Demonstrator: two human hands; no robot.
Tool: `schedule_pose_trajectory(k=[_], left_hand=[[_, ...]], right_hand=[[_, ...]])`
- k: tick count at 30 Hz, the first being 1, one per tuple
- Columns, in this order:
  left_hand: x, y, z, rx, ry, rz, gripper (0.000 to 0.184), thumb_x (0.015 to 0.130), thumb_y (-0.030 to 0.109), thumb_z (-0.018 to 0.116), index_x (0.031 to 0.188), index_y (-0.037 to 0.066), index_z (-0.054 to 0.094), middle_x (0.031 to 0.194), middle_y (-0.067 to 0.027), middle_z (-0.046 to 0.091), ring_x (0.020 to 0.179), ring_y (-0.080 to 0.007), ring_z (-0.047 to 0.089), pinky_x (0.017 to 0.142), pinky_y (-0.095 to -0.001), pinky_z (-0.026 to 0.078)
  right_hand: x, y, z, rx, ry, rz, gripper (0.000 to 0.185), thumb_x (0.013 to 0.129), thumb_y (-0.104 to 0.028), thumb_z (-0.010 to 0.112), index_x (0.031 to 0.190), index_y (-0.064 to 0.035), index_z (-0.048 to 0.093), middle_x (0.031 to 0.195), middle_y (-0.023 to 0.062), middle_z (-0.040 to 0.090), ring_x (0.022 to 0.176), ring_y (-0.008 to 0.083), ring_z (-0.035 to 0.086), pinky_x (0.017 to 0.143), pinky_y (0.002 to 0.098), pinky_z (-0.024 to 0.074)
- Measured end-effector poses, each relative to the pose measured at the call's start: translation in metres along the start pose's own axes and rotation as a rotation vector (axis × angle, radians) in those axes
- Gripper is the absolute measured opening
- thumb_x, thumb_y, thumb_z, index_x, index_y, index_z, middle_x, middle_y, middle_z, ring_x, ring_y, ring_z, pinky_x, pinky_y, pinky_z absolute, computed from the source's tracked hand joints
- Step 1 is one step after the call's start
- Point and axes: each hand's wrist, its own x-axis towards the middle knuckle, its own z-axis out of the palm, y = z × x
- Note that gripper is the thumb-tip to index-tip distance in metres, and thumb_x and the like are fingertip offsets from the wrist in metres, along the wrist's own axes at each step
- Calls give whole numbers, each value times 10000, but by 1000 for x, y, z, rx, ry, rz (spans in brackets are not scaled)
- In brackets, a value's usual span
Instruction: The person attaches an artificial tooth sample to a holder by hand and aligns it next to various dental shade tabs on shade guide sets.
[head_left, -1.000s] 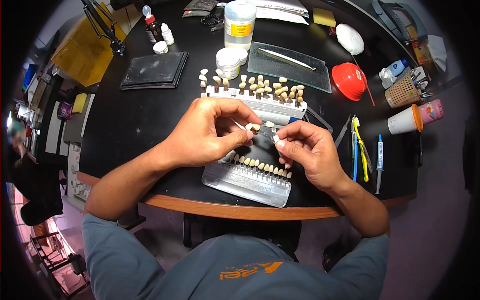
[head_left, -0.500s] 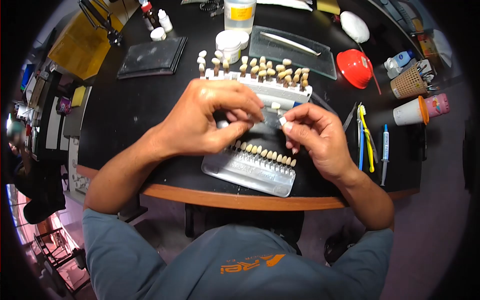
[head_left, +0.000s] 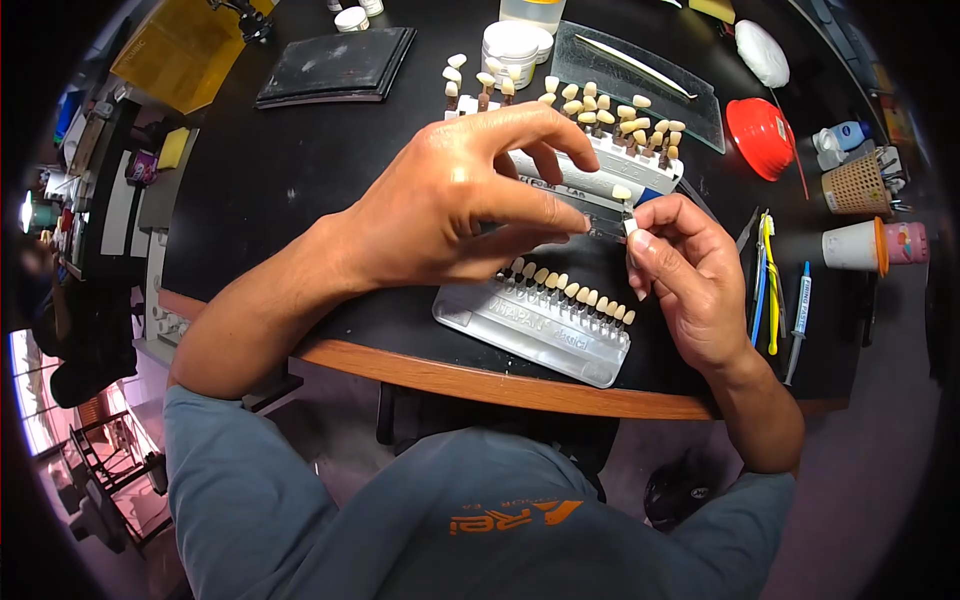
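Note:
My right hand (head_left: 692, 275) pinches a tooth shade tab (head_left: 623, 194) by its base between thumb and fingers, tooth end up. Just to its left is my left hand (head_left: 462, 190), thumb and index finger spread apart with nothing visible between them. Beneath both hands lies a silver shade guide (head_left: 530, 335) marked VITAPAN classical, with a row of tooth tabs along its far edge. Behind them stands a white holder (head_left: 585, 177) carrying several tooth tabs on brown stems, partly hidden by my left hand.
A glass slab (head_left: 690, 115) with a white instrument (head_left: 635, 65) lies at the back. A red bowl (head_left: 757, 140), woven basket (head_left: 855, 188), white cup (head_left: 850, 248), yellow toothbrush (head_left: 771, 285) and syringe (head_left: 799, 325) are rightward. A black case (head_left: 335, 65) sits back left.
My left thumb and index finger have spread apart and moved slightly away from the tab. My right hand still holds the tab. The whole view has shifted, so the tabletop things appear further right.

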Motion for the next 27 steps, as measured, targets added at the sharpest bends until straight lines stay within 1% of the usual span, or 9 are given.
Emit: schedule_pose_trajectory(k=[4,5,8,11,18,19,22,23,27], left_hand=[[0,3,4,119,19,75,299,706,33,861,957,189,814,1059,-65,656,772,-146,640,572,-276,501],[2,10,2,125,8,27,329,663,26,862,946,186,813,940,-45,633,699,-138,602,556,-284,480],[-5,7,1,144,-55,37,325,643,20,860,936,149,810,858,-39,636,690,-150,619,563,-289,491],[-5,2,5,81,-8,44,315,650,6,862,942,109,807,807,-39,643,710,-169,648,581,-296,507],[0,-3,-4,-39,28,-36,260,715,3,865,960,65,803,888,-70,713,792,-197,711,670,-293,565],[2,-3,-4,-55,50,-35,237,737,6,856,963,47,800,957,-90,750,826,-194,727,697,-278,579],[2,-1,-5,-96,28,-193,212,757,7,842,963,29,797,1015,-114,768,879,-204,744,752,-290,593],[2,-4,-5,-93,46,-147,193,784,1,816,975,20,796,1031,-139,772,929,-224,752,810,-317,595],[3,-7,-5,-211,34,-182,192,813,-24,774,1000,14,793,1034,-154,772,974,-245,752,859,-331,592]], right_hand=[[0,0,0,25,11,9,135,999,-86,646,1086,11,611,860,10,612,731,58,559,662,224,463],[0,-1,0,30,14,5,137,1001,-86,644,1090,12,608,864,11,612,735,59,560,665,225,465],[0,2,0,29,22,-11,141,1006,-85,637,1103,11,599,874,15,613,741,62,562,669,229,471],[0,3,0,8,5,-40,139,1012,-84,629,1110,5,587,886,20,614,749,64,572,678,232,480],[0,2,2,7,-11,-44,149,994,-59,652,1104,-13,563,901,21,613,783,64,604,687,217,506],[-1,2,2,-6,-21,-38,154,988,-49,658,1104,-14,562,905,21,609,784,62,604,686,214,509],[-1,4,3,-19,-45,-48,173,971,-17,670,1105,-14,562,921,23,598,781,55,599,686,208,516],[-1,5,4,-21,-53,-54,180,965,-5,674,1106,-14,562,927,24,594,780,52,597,686,206,518],[-2,3,3,-46,-85,-69,193,954,15,681,1104,-6,562,939,26,586,783,47,591,684,205,522]])
